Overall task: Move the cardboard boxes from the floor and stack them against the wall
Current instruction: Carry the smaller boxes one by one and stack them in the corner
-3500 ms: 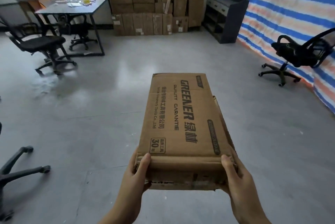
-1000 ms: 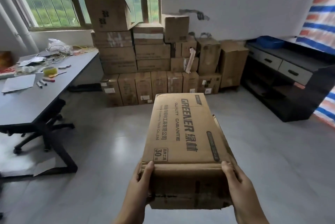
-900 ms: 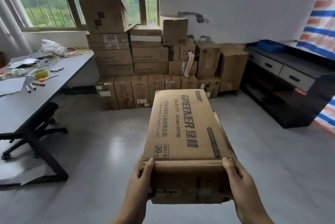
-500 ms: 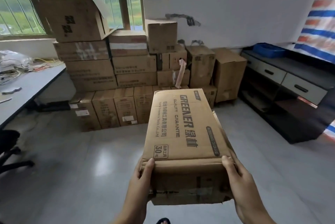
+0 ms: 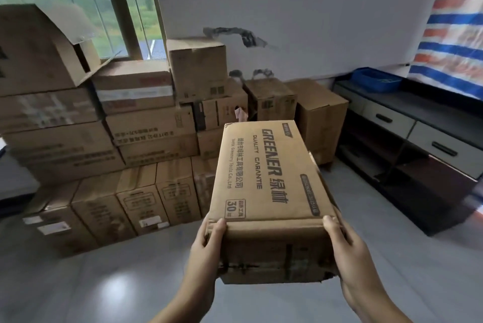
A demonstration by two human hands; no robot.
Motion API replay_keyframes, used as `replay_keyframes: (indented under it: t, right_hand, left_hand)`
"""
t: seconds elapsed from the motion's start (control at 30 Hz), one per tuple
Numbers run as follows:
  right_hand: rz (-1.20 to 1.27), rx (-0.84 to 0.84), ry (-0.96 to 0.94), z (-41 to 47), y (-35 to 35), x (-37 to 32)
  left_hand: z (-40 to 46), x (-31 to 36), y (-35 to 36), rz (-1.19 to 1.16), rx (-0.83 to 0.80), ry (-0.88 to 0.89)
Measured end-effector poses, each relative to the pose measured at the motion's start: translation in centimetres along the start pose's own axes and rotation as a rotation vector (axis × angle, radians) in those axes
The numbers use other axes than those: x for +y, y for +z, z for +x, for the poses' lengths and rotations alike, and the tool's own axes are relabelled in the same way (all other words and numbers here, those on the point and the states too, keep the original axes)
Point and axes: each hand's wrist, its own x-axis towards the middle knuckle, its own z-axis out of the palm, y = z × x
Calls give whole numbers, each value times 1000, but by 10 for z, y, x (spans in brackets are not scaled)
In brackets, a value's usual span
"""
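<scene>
Gripping the near end of a long cardboard box (image 5: 264, 173), the left hand (image 5: 206, 249) and right hand (image 5: 347, 252) hold it before stacked boxes (image 5: 146, 124) against the wall (image 5: 300, 9).

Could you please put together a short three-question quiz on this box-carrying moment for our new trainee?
1. True or false: the carried box rests on the floor.
2. How is the box held? A) left hand alone B) both the left hand and the right hand, one at each near corner C) right hand alone.
3. Fill in: the blue tray sits on top of the dark ____.

Key:
1. False; it is held in the air, short of the stack of boxes by the wall.
2. B.
3. Cabinet.
</scene>
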Motion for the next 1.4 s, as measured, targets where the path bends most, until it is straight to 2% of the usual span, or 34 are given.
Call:
replay_keyframes:
  t: [0.2,0.4,0.63,0.8,1.0,1.2,1.4]
  right_hand:
    - [-11,-22,-36,169,17,-21]
    - [-20,-30,-105,339,24,-84]
    - [-16,-73,-173,497,58,-130]
    - [13,-94,-223,621,103,-157]
    - [54,-89,-264,757,172,-197]
    - [98,-127,-243,872,236,-230]
    - [93,-196,-101,978,300,-225]
  left_hand:
    - [142,26,79,-56,-1,59]
    - [276,78,174,-114,37,67]
    - [417,137,247,-117,-9,142]
    - [540,176,278,-108,-54,237]
    - [670,254,308,-123,-129,297]
    - [777,315,319,-76,-37,387]
    - [871,341,328,-73,108,377]
